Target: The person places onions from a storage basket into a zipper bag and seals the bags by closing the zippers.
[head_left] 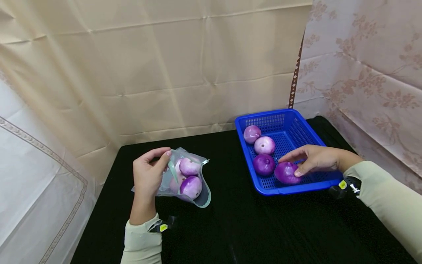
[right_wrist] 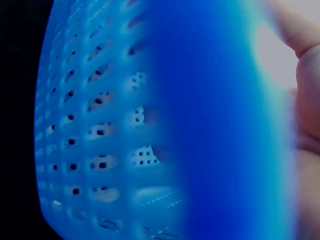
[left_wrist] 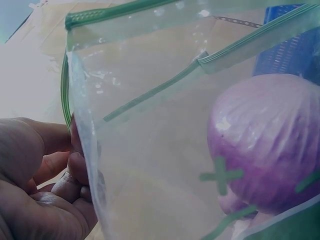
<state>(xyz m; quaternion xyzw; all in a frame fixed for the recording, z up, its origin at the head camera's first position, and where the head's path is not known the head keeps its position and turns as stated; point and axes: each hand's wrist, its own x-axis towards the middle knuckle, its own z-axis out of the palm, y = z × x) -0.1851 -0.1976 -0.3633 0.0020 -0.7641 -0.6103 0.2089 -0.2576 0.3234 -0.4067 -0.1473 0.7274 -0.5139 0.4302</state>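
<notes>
Beige curtain [head_left: 158, 73] behind black table [head_left: 224, 227]; blue basket [head_left: 280, 190] obstructs right-wrist view.

Onions [head_left: 264, 164] are purple and lilac, basket [head_left: 280, 191] blue, tablecloth [head_left: 224, 231] black, one drape [head_left: 366, 84] brown-flowered.

A blue perforated basket [right_wrist: 170, 125], its near edge blurred, stands beside the right hand [right_wrist: 310, 95].
</notes>
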